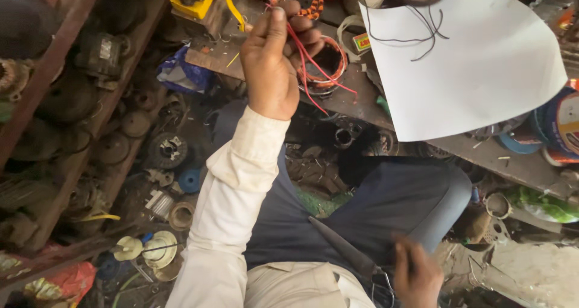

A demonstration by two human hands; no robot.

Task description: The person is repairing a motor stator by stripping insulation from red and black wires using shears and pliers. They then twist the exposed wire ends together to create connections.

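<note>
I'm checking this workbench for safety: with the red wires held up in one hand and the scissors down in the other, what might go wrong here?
1. The left hand pinches the thin red wires, which trail loose over the wound stator; they may snag on it.
2. The right hand grips scissors whose blades lie across the lap; a slip could cut cloth or skin.
3. The white paper sheet overhangs the bench edge, with short black wires on it; a nudge could tip them off.

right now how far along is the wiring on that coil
Early to midway, as far as it shows. Done: the stator coil already looks wound, on the bench. In hand: the left hand pinches its red wires upward, while the right hand is at scissors by the lap. Left: the wire ends hang loose, unjoined.
</note>
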